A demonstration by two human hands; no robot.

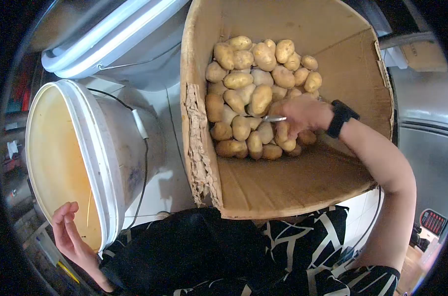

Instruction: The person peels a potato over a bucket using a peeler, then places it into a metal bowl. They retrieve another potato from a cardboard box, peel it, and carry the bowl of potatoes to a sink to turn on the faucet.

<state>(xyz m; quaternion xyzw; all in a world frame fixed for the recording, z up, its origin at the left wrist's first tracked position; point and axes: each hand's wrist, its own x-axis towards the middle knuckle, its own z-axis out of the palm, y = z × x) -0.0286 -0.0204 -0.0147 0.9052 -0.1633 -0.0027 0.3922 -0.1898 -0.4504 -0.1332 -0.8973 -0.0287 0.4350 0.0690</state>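
A heap of potatoes [262, 100] lies in the deep cardboard box [263, 185] before me. My right hand [303, 114], with a black band on its wrist, reaches down among the potatoes at the heap's right side. From its closed fingers sticks out a slim silver metal tool [274, 118]; the handle is hidden in the hand. A potato [284, 140] lies right below the fingertips. At the lower left, my left hand [72, 231] is raised by the near rim of a white bucket [116, 182], its fingers stretched out and holding nothing. Yellowish liquid [83, 197] shows inside the bucket.
The box's left edge [197, 143] is torn and ragged. Behind the white bucket stands a larger grey bin [140, 59] with a pale rim and wire handle. A metal cabinet surface [426, 143] is at the right, and pale floor tiles [172, 190] show between box and bucket.
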